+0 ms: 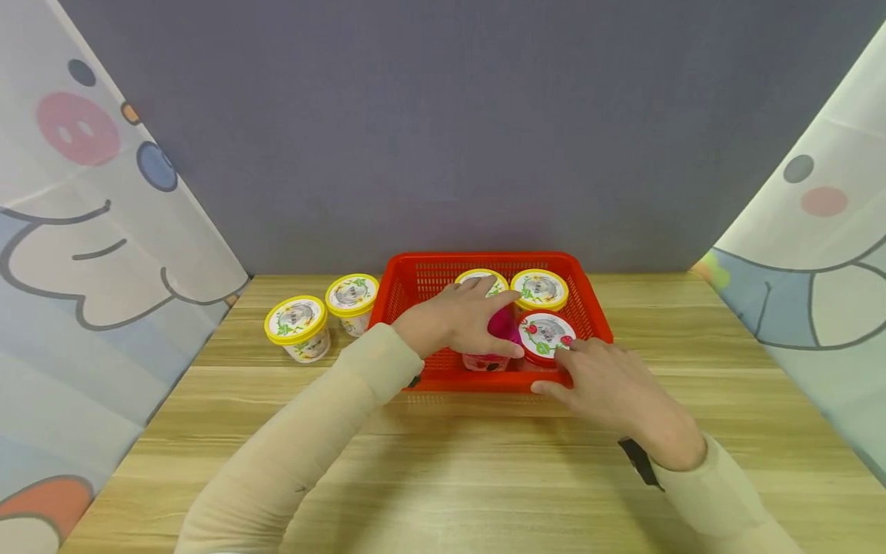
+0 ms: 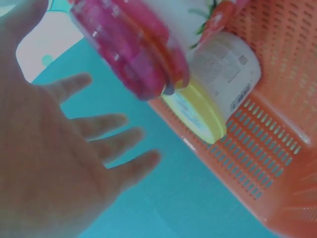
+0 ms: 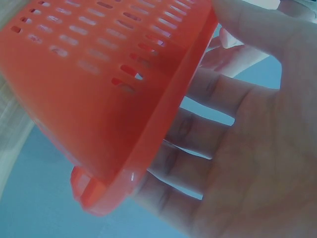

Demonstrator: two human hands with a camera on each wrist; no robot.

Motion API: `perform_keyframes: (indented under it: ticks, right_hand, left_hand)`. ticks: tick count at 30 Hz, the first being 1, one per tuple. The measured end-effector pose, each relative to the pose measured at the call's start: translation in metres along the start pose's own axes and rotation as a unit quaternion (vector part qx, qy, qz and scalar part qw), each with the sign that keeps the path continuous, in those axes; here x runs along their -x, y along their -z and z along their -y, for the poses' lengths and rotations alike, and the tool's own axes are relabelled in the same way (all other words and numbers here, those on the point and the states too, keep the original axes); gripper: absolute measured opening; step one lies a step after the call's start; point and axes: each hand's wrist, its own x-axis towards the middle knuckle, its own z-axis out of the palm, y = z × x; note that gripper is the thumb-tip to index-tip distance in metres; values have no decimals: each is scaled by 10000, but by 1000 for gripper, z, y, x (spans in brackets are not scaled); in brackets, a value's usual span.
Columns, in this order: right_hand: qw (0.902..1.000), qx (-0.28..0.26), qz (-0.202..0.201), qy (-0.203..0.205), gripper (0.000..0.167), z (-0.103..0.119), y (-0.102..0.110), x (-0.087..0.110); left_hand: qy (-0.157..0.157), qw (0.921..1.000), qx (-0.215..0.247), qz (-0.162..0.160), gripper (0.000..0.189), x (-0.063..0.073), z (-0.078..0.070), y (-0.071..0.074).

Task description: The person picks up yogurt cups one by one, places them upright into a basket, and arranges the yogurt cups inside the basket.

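Pale wood-grain table [image 1: 443, 477]; red basket [image 1: 436, 381], mid-frame, holds the red-lidded cup [image 1: 543, 336]. Your left hand [image 1: 471, 317] spreads open, right hand [image 1: 612, 381] open beside the cup. Probably light, stiffish (slick on top, maybe); grip its sides.

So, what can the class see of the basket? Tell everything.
The basket is red, rectangular and looks plastic, with slotted walls and a solid rim. It stands upright on the table, open on top, holding four tubs. The right hand lies over its near right corner, seemingly touching it; the left hand hovers above.
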Motion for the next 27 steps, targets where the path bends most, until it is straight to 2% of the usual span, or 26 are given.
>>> perform_keyframes:
  ticks: [3,12,22,27]
  right_hand:
    - [10000,3,-5,20,52,0,0,-1]
    - [10000,8,41,-3,55,0,-1,0]
    - [10000,27,-8,51,54,-1,-2,0]
    - [10000,11,38,33,55,-1,-2,0]
  left_hand:
    - [-105,9999,-56,-118,92,5,2,-1]
    - [-5,9986,180,-489,93,23,17,1]
    - [249,9969,382,-635,92,43,37,1]
    - [429,9957,388,-719,92,49,52,-1]
